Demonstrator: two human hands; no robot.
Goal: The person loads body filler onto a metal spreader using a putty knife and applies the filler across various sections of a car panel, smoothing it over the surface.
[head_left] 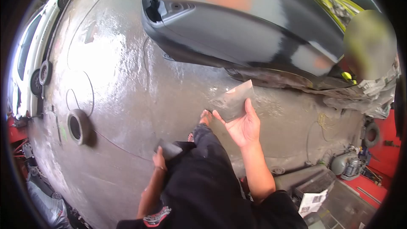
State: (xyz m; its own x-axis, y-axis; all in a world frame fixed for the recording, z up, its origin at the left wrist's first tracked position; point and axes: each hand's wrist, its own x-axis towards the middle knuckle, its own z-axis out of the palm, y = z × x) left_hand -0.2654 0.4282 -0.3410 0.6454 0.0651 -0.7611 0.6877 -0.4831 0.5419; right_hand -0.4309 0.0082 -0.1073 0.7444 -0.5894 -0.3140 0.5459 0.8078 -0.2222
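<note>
My right hand (245,127) is raised in front of my body, gripping a thin grey sheet of sandpaper (233,101) by its lower edge, between thumb and fingers. The sheet tilts upward and has a paler strip along its top edge. Low at my left side, my left hand (159,160) is closed on a dark grey flat piece (170,149), whose kind I cannot make out. Beyond the right hand stands a car body (229,34) with grey, black and orange-red patches. Neither hand touches it.
Wet-looking concrete floor (118,97) lies around my feet. A loose tire (79,127) and a thin hose are on the left, with a white car (32,46) beyond. Crumpled plastic sheeting (373,95), a compressor-like machine (349,165) and a bench (311,182) are on the right.
</note>
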